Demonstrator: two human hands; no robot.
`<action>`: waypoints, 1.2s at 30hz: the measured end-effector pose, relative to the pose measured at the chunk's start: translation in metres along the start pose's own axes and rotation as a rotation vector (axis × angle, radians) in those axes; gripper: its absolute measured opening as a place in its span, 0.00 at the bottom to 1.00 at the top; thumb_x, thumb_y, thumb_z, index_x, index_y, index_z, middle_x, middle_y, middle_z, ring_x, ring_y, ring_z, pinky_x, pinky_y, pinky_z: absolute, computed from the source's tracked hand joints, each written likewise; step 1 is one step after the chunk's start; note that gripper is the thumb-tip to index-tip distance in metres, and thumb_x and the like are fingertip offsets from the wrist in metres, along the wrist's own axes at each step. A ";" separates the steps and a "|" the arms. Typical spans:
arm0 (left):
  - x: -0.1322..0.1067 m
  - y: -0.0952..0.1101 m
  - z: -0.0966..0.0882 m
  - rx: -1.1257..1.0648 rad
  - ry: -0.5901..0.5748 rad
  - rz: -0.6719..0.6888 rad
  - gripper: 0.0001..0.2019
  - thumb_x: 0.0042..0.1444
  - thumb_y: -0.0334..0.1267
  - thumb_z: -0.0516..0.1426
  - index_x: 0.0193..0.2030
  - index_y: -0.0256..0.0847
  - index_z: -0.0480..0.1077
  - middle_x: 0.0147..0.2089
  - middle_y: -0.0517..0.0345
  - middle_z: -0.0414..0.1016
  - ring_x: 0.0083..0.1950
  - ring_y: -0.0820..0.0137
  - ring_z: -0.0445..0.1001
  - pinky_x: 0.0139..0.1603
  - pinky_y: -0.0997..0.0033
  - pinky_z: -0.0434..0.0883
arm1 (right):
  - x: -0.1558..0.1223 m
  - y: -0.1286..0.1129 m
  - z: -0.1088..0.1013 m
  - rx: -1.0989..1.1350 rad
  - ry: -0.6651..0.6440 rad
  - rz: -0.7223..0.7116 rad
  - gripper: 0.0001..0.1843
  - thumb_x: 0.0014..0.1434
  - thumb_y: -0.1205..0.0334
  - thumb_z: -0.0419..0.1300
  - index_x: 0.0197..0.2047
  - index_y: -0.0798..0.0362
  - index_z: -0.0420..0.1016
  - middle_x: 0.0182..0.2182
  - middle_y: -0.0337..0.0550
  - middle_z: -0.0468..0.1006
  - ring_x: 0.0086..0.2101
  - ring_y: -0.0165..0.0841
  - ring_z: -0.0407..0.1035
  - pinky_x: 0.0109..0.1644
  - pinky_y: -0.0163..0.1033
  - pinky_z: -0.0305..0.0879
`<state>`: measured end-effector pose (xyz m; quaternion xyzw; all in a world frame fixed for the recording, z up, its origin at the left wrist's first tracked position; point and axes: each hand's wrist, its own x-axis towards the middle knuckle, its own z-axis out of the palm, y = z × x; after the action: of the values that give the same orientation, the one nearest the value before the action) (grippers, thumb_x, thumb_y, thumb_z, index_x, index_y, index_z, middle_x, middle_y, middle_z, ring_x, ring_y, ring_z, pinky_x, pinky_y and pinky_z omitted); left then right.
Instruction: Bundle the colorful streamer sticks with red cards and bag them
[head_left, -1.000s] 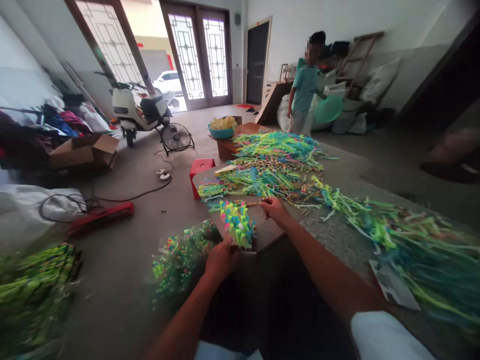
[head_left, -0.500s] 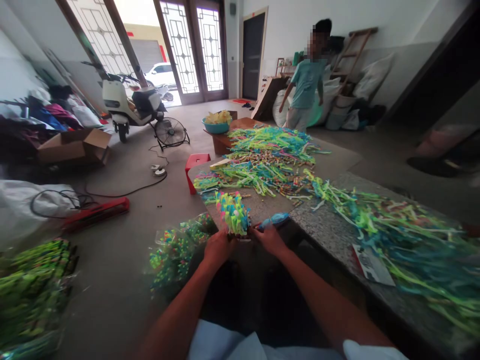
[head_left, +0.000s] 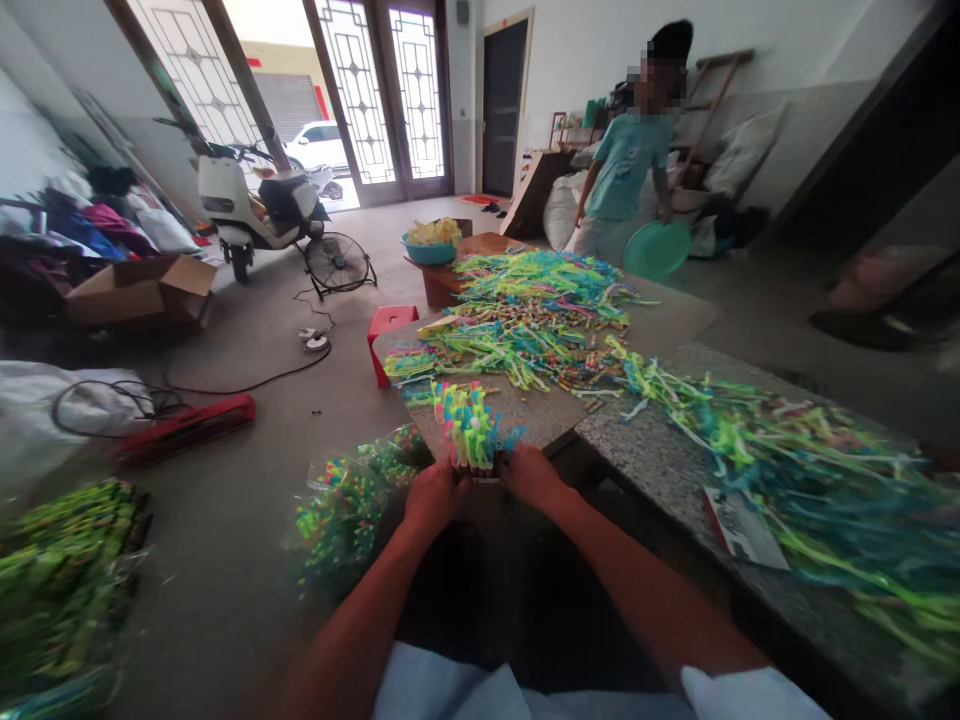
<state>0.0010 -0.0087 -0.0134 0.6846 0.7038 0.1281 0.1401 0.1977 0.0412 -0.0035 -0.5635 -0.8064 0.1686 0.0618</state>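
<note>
Now a compact bundle of neon-green, blue and pink strips (head_left: 466,420) stood upright just above the near edge of a grey speckled stone tabletop (head_left: 534,408). The left hand (head_left: 436,497) was clamped on its lower left side. The right hand (head_left: 534,475) had come in from the table a second earlier and was bunched at the bundle's right side, apparently pinching a wispy translucent blue strip (head_left: 514,437); the fingertips were partly hidden. With both hands together there, the work had seemingly moved from picking up to fitting in.

Beyond lay a loose heap of green and blue strips (head_left: 547,280). A clear plastic bag of multicoloured pieces (head_left: 356,505) sat left of the left hand. Farther off, a person in a pale-blue T-shirt (head_left: 628,165) now had a round green plastic basin (head_left: 658,250) beside one hand.
</note>
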 end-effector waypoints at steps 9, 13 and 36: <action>0.001 0.003 -0.003 0.013 -0.017 -0.019 0.12 0.67 0.46 0.56 0.52 0.43 0.73 0.47 0.50 0.83 0.49 0.61 0.81 0.46 0.68 0.68 | 0.001 -0.007 0.009 -0.027 -0.012 0.073 0.16 0.69 0.63 0.52 0.52 0.58 0.78 0.44 0.57 0.83 0.46 0.42 0.79 0.45 0.37 0.66; 0.001 0.003 -0.003 0.011 -0.010 -0.014 0.11 0.68 0.45 0.55 0.51 0.43 0.73 0.46 0.51 0.83 0.49 0.62 0.81 0.46 0.69 0.67 | 0.000 -0.018 0.002 -0.060 -0.043 0.132 0.16 0.68 0.64 0.53 0.52 0.59 0.77 0.45 0.60 0.83 0.46 0.45 0.79 0.44 0.39 0.68; -0.002 0.004 -0.005 -0.018 -0.028 -0.050 0.14 0.65 0.42 0.57 0.55 0.45 0.73 0.46 0.52 0.83 0.47 0.61 0.81 0.42 0.69 0.66 | 0.061 0.016 -0.063 -0.018 -0.298 -0.029 0.14 0.66 0.59 0.58 0.48 0.51 0.83 0.44 0.49 0.84 0.43 0.39 0.78 0.44 0.35 0.68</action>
<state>0.0027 -0.0101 -0.0069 0.6671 0.7176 0.1211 0.1592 0.2089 0.1155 0.0445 -0.5210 -0.8162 0.2421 -0.0614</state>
